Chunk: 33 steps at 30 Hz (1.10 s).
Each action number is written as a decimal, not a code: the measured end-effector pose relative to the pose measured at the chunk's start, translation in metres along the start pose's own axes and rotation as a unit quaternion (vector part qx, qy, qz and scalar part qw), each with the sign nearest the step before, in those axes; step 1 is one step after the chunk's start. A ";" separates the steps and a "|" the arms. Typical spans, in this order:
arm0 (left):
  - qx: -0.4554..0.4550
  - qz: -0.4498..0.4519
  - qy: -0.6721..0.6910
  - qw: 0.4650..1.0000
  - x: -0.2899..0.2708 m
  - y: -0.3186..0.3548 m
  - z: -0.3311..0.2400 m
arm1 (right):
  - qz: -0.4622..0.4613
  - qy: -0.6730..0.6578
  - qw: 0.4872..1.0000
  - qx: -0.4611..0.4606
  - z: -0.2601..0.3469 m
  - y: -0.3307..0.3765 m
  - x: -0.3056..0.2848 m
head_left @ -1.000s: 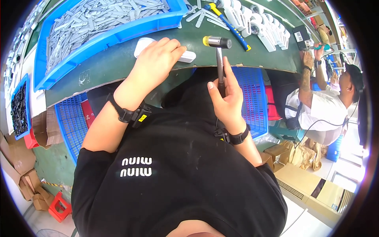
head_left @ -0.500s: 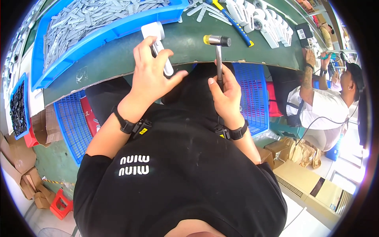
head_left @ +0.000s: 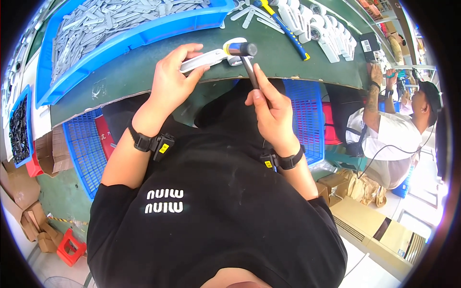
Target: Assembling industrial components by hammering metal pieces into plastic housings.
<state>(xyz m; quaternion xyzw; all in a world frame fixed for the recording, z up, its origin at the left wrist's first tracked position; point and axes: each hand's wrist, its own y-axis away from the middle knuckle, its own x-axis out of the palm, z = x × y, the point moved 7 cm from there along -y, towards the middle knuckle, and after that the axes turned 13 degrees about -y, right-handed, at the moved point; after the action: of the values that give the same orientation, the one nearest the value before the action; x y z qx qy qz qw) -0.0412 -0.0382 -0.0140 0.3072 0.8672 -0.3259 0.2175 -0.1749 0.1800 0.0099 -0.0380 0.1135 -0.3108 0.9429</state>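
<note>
My left hand (head_left: 169,79) grips the handle of a white plastic part with a round ring-like head (head_left: 204,61). The part lies tilted over the green bench (head_left: 269,67), its round end pointing right. In my right hand (head_left: 274,115) is a small mallet (head_left: 250,72), held by its dark lower handle. The mallet's head, yellow on one face and black on the other, overlaps the part's round end; whether they touch I cannot tell.
A blue bin (head_left: 93,68) of loose grey strips stands at the far left. Several white parts (head_left: 331,41) line the back right, beside a yellow-and-blue hammer (head_left: 290,39). Blue baskets (head_left: 309,120) sit below the bench edge. At right another person (head_left: 384,127) works.
The white part has turned from upright to nearly level, its round end swinging right. My right hand has tipped the mallet left, bringing its head over that end.
</note>
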 end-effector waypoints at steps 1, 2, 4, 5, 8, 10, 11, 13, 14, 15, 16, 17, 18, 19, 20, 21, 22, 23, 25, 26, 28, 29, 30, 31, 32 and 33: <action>-0.002 0.000 0.000 1.000 0.000 -0.001 -0.001 | 0.003 0.029 0.998 -0.053 0.013 -0.005 0.001; -0.011 -0.002 0.001 1.000 -0.001 -0.002 -0.001 | 0.004 0.058 0.993 -0.105 0.028 -0.007 0.003; -0.020 -0.003 0.003 1.000 -0.002 -0.003 0.001 | 0.004 0.059 0.989 -0.134 0.051 -0.009 0.004; -0.023 -0.001 0.003 1.000 -0.002 -0.004 0.002 | 0.006 0.077 0.980 -0.184 0.066 -0.007 0.007; -0.015 -0.007 -0.001 1.000 -0.001 -0.004 0.001 | 0.005 0.083 0.961 -0.265 0.065 -0.003 0.014; -0.008 -0.016 -0.010 1.000 -0.003 -0.003 0.001 | 0.039 0.176 0.960 -0.212 0.038 -0.010 0.028; -0.020 -0.014 -0.001 1.000 -0.002 -0.003 0.001 | 0.089 0.271 0.954 -0.093 0.020 -0.015 0.034; -0.031 -0.012 0.002 0.999 0.000 -0.003 0.003 | 0.073 0.217 0.966 -0.118 0.031 -0.018 0.031; -0.033 -0.013 0.000 0.999 0.001 -0.002 0.005 | 0.052 0.162 0.975 -0.142 0.037 -0.017 0.027; -0.028 -0.014 0.009 0.999 0.003 -0.001 0.007 | 0.023 0.119 0.978 -0.172 0.043 -0.012 0.024; -0.020 -0.013 0.018 1.000 0.004 -0.001 0.006 | -0.012 0.091 0.969 -0.229 0.044 -0.008 0.020; -0.019 -0.012 0.018 1.000 0.004 -0.001 0.005 | -0.019 0.119 0.964 -0.237 0.040 -0.008 0.021; -0.015 -0.016 0.008 1.000 0.003 -0.001 0.002 | -0.026 0.147 0.958 -0.244 0.040 -0.009 0.024; -0.014 -0.021 -0.002 1.000 0.001 0.000 0.001 | 0.024 0.175 0.972 -0.155 0.027 -0.016 0.029; -0.015 -0.021 -0.003 1.000 0.001 0.000 0.001 | 0.074 0.201 0.975 -0.064 0.014 -0.020 0.032; 0.011 -0.033 -0.020 0.999 -0.002 0.000 -0.003 | 0.084 0.217 0.969 -0.082 0.020 -0.019 0.029; 0.037 -0.047 -0.036 0.998 -0.004 0.000 -0.006 | 0.083 0.219 0.969 -0.083 0.024 -0.017 0.029; 0.037 -0.048 -0.035 0.998 -0.004 0.000 -0.004 | 0.012 0.161 0.981 -0.109 0.034 -0.015 0.019; 0.088 -0.042 -0.058 0.994 0.000 0.002 -0.005 | -0.115 0.042 0.988 -0.095 0.046 -0.004 -0.002; 0.088 -0.042 -0.058 0.994 0.002 0.003 -0.004 | -0.127 -0.022 0.982 -0.135 0.042 -0.001 -0.012; 0.108 -0.076 -0.056 0.990 0.000 0.004 -0.007 | -0.137 -0.060 0.976 -0.159 0.036 0.001 -0.017; 0.110 -0.075 -0.052 0.990 0.001 0.003 -0.009 | -0.118 -0.003 0.981 -0.150 0.027 0.000 -0.014; 0.105 -0.071 -0.048 0.991 0.001 0.002 -0.010 | -0.099 0.054 0.984 -0.141 0.016 -0.002 -0.009; 0.097 -0.070 -0.051 0.992 0.000 0.002 -0.007 | -0.049 0.150 0.979 -0.127 0.009 -0.014 0.003; 0.095 -0.074 -0.053 0.991 0.000 0.003 -0.007 | -0.011 0.170 0.984 0.045 -0.009 -0.014 0.006; 0.096 -0.069 -0.052 0.992 0.000 0.003 -0.007 | -0.010 0.167 0.986 0.008 0.000 -0.013 0.003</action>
<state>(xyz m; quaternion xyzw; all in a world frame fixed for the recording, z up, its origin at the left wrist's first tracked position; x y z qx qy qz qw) -0.0404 -0.0314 -0.0109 0.2486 0.8388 -0.4371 0.2087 -0.1801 0.1677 0.0117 0.0204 0.2662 -0.3233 0.9079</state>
